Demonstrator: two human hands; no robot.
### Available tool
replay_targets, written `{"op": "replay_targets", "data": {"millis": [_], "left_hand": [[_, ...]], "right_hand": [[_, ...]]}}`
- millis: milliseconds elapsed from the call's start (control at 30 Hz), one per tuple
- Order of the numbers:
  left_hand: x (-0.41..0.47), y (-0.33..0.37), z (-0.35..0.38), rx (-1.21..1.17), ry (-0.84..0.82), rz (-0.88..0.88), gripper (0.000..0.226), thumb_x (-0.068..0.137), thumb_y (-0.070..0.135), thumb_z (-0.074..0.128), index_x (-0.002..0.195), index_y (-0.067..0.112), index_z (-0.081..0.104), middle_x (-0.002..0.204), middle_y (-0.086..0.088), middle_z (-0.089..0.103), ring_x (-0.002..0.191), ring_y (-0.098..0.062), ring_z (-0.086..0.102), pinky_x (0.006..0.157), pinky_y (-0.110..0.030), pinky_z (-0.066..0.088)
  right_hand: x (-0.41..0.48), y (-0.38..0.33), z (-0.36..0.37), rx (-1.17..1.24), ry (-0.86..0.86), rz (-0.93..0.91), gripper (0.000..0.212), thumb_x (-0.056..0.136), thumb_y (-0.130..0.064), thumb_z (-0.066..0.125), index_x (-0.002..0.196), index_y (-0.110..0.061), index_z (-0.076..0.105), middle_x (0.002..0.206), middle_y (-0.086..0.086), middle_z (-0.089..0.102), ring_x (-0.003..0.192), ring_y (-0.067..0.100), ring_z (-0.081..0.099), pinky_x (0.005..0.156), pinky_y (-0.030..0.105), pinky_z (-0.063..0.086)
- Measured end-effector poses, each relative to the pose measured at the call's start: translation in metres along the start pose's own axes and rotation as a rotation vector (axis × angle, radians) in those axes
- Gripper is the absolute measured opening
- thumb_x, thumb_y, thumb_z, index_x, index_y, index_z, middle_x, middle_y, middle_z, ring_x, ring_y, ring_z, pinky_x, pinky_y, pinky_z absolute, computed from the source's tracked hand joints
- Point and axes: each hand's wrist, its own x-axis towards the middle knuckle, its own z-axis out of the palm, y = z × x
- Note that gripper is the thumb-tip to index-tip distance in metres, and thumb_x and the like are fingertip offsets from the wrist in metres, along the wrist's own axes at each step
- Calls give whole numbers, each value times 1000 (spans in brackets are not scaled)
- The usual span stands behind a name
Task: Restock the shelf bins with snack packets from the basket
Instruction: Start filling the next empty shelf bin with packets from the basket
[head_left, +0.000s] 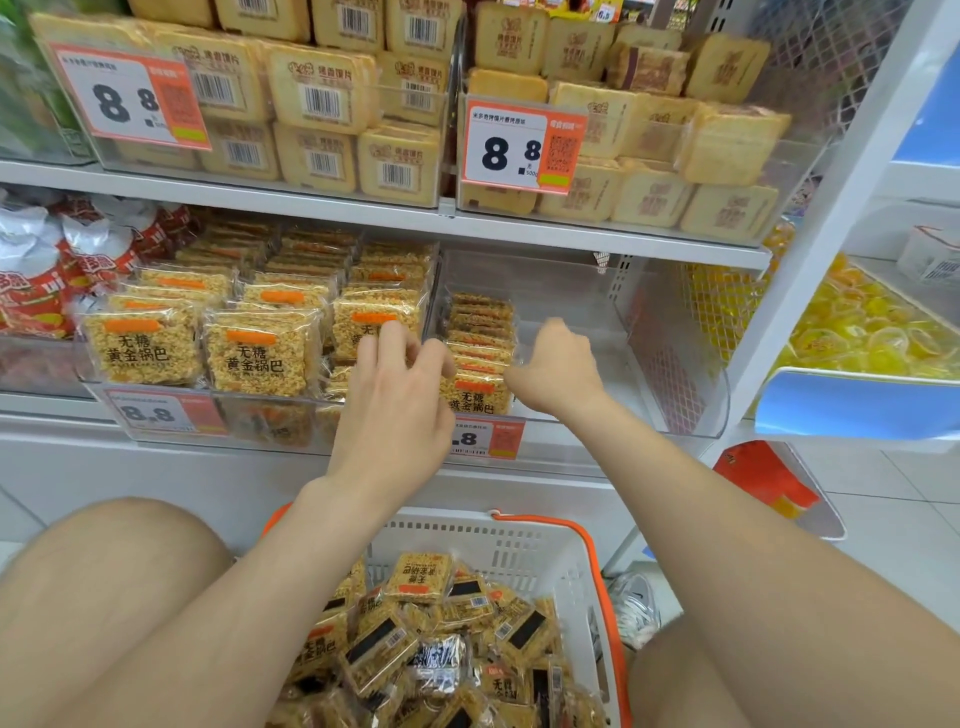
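A row of yellow rice-crisp snack packets (480, 358) stands upright at the left end of a clear shelf bin (680, 395). My left hand (397, 395) reaches over the bin's front, its bent fingers holding the row's left top edge. My right hand (558, 371) has curled fingers pinching the row's right edge. The rest of this bin to the right holds nothing. Below, between my knees, a white basket (524, 540) with orange handles holds several loose packets (418, 571) of the same snack.
The neighbouring bin (249, 353) on the left is packed with the same packets. Toast-slice packs (649, 197) fill the shelf above. Red-and-white bags (31, 280) lie far left; yellow jelly cups (857, 332) sit in a bin at right. Price tags (485, 439) hang on the shelf edge.
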Motion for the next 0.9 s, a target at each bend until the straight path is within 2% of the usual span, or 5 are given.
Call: {"op": "replay_targets", "data": {"millis": [100,267,700,800,900], "left_hand": [[-7,3,-5,72,-9,75,22,83,24,73,90,23,52,86,5,53,83,-23,50,63,-37,44],[-29,8,8,239,-537,8,31,87,55,64,82,26,55,75,5,58,72,-23,60,60,-32,48],[-134,-12,116,406,-1417,238,35,100,8,53,133,19,58,120,-2,63,98,-21,66,86,-40,60],[-152,-15,125,449,-1496,166,77,96,-7,55,162,25,29,166,-13,24,125,-33,59,86,-39,55],[-167,-13,130,377,-1551,-11,113,87,-19,57,167,38,2,172,-15,-18,125,-39,61,83,-37,60]], "right_hand": [[-17,-2,-1,-47,187,-260,21,85,-8,54,102,-15,65,99,5,67,92,28,63,73,36,51],[-65,3,11,-113,64,-320,20,74,-20,39,62,-21,56,70,8,65,67,32,60,57,36,52],[-146,50,51,-659,-587,-445,17,94,-9,53,78,-13,48,89,8,53,64,23,47,57,36,42],[-143,51,52,-704,-648,-437,27,96,-7,51,72,-15,42,77,3,46,59,17,43,52,33,40],[-138,50,57,-743,-657,-430,24,96,-5,50,75,-15,42,81,4,40,59,19,43,53,35,41]]}}
